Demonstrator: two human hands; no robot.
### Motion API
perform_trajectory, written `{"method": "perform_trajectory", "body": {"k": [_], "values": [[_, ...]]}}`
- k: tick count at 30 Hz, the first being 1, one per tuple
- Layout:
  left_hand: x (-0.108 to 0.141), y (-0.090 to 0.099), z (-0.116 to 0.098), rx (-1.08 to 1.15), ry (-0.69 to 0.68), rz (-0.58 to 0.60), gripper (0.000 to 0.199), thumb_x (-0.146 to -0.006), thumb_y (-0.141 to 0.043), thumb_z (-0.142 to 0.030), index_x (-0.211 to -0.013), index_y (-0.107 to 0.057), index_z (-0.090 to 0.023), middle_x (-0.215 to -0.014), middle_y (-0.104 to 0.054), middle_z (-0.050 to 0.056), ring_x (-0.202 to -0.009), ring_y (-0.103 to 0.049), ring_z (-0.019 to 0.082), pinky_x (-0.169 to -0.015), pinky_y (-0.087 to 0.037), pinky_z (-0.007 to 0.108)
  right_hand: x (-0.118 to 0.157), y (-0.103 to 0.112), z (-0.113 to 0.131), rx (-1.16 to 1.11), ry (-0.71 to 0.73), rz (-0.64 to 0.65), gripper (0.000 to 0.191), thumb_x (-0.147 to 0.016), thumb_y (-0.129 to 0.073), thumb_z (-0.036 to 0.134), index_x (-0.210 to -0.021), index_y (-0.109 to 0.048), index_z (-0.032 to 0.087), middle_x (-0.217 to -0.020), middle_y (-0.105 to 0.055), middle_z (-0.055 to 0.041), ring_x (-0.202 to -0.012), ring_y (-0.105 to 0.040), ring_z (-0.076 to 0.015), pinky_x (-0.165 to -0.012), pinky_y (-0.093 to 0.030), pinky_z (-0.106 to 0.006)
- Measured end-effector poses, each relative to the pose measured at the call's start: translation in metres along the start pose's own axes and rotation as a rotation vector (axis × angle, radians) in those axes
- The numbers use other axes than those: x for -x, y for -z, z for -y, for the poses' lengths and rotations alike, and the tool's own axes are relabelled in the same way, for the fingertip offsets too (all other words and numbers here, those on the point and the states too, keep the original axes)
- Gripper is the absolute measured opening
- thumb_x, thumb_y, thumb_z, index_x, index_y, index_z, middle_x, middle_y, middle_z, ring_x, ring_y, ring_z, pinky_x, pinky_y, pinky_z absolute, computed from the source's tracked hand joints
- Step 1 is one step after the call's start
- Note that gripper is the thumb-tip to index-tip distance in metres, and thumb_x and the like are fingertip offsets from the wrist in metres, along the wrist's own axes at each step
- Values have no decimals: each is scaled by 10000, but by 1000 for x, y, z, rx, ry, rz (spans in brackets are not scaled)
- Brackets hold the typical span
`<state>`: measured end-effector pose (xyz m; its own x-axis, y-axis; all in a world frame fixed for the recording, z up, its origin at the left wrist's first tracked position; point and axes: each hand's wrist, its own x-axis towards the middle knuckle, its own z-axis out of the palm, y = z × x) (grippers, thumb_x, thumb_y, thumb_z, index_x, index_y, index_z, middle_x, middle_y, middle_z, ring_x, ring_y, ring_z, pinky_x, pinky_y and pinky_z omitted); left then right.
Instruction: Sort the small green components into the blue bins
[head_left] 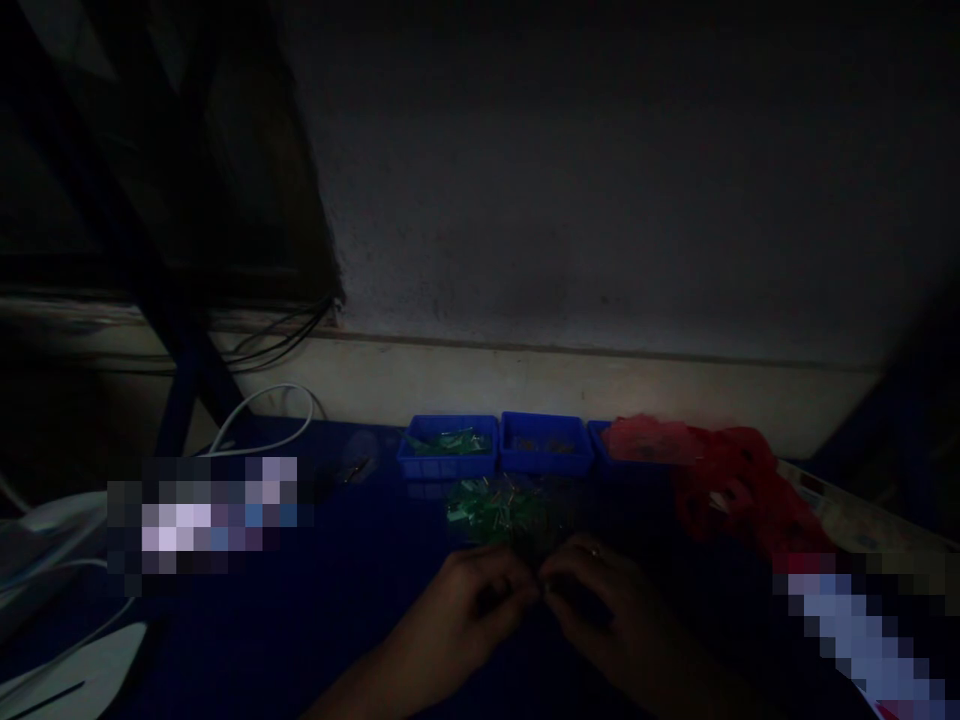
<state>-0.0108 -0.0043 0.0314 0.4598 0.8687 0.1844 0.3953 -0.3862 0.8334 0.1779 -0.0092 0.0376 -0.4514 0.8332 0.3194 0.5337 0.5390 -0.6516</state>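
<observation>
Low over the blue table (315, 630), my left hand (480, 600) and my right hand (611, 615) meet, fingertips almost touching. Thumb and forefinger are pinched on each side. Whatever lies between them is too small and dark to make out. A ring (595, 551) shows on a right-hand finger. Just beyond my fingers spreads a loose pile of small green strips (491, 510), with thin shiny pieces among them. Farther back, a blue bin (448, 464) contains similar green strips. The blue bin beside it (546, 460) holds small brownish pieces I cannot name.
A third blue bin (596, 440) is partly covered by red plastic bags (739, 470) on the right. At left, a white cable (274, 388) loops over the table near a blurred-out patch. The wall (600, 220) rises behind the bins. Blue frame posts (150, 270) flank the table.
</observation>
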Motion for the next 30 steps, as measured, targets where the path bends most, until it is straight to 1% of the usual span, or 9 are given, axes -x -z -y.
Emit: {"method": "perform_trajectory", "body": {"k": [3, 6, 9, 12, 15, 18, 22, 26, 30], "values": [[-1, 1, 0, 24, -38, -44, 169, -855, -522, -201, -729, -628, -161, -667, -547, -13, -626, -514, 137, -571, -382, 230, -2, 0, -2, 107, 50, -56, 187, -831, -543, 133, -898, -690, 227, -886, -676, -42, -853, -618, -190, -782, -489, -312], [0, 3, -1, 61, -63, -95, 175, -855, -535, -230, -722, -632, -170, -715, -527, 0, -662, -504, 147, -582, -388, 237, 1, 1, -3, 2, -51, -12, 230, -856, -545, 211, -1017, -700, 263, -894, -725, -35, -839, -656, -195, -803, -508, -330], [2, 3, 1, 162, -41, -137, 101, -853, -561, -275, -905, -609, -203, -728, -484, -17, -668, -471, 146, -588, -386, 240, 4, 2, -3, -158, -115, -24, 273, -876, -512, 275, -1094, -676, 286, -759, -736, -6, -685, -670, -166, -706, -543, -307], [3, 2, 4, 383, 28, -148, 237, -860, -561, -370, -1034, -492, -225, -757, -461, -30, -662, -451, 133, -579, -386, 228, 4, 3, -2, -270, -82, -92, 266, -868, -521, 272, -1073, -685, 308, -803, -745, 3, -664, -664, -144, -649, -546, -267], [2, 0, 6, 549, 95, -94, 284, -877, -504, -472, -976, -492, -206, -739, -473, -32, -616, -454, 118, -556, -395, 220, 1, 6, 1, -284, -19, -108, 269, -856, -538, 214, -1041, -699, 327, -828, -740, 16, -686, -658, -134, -648, -540, -243], [-1, 0, 5, 593, 97, -18, 417, -905, -390, -535, -812, -554, -163, -673, -501, -17, -581, -481, 120, -566, -413, 240, -1, 7, 3, -260, 51, -108, 312, -847, -535, 146, -1035, -701, 331, -857, -734, 15, -740, -659, -136, -685, -540, -244], [-4, -1, 2, 546, 98, 57, 309, -852, -549, -452, -835, -587, -146, -699, -514, -12, -584, -459, 111, -533, -395, 219, 0, 4, 3, -225, 101, -42, 419, -826, -478, 47, -1087, -670, 312, -944, -724, -3, -831, -659, -146, -770, -539, -278], [-5, -2, 3, 515, 141, -10, 232, -826, -588, -378, -775, -555, -154, -626, -460, -43, -551, -415, 100, -499, -356, 203, 3, 0, 0, -115, 117, -58, 467, -807, -431, 14, -1123, -635, 291, -1081, -677, -38, -980, -625, -168, -858, -511, -303], [-4, -1, 4, 428, 123, -64, 159, -835, -559, -282, -731, -534, -164, -612, -477, -44, -555, -437, 104, -507, -347, 207, 5, -3, -2, 19, 85, -96, 445, -811, -448, 37, -1132, -612, 297, -1034, -633, -46, -930, -616, -172, -814, -520, -301]]}}
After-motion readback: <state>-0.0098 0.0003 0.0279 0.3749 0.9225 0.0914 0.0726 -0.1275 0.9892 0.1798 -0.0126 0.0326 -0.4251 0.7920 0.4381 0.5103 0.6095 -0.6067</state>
